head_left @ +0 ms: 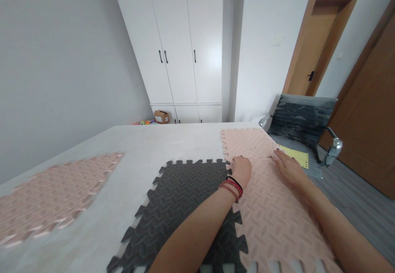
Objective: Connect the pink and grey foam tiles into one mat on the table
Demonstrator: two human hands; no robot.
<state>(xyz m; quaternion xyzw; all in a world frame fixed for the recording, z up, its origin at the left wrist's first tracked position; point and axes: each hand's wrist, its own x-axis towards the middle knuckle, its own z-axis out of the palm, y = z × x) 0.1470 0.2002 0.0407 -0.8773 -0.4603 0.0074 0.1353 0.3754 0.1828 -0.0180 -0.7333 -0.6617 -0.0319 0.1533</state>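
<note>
Far left, near edge of the grey table (138, 141): a loose pink mat (52, 194) lies flat on its own, well apart from the others, its toothed border blurred.

Centre: a dark grey foam tile (182, 207) with a woven chevron relief and puzzle-tooth edges lies flat on the table. Its right edge is interlocked with the near pink tile (277, 219), which has the same relief and teeth and runs to the near right edge of the table.

The left hand (241, 171) rests on the far left corner of the near pink tile, just at the seam with the dark grey tile. Fingers are curled under into a loose fist, knuckles pressing down; nothing is gripped. Red and black cords (232, 186) circle the wrist.

Beyond it, the far pink tile (247, 141) lies at the far right corner of the table, its near edge meeting the near pink tile along a toothed seam.

The right hand (286, 166) lies flat, palm down, fingers stretched out on that seam near the right edge, holding nothing.

Just right of the fingertips, a yellow sheet (298, 156) lies on the seat of a grey chair (304, 118).

Background: a white wardrobe (182, 46), a small cardboard box (161, 117) on the floor, wooden doors (321, 46) far right.
</note>
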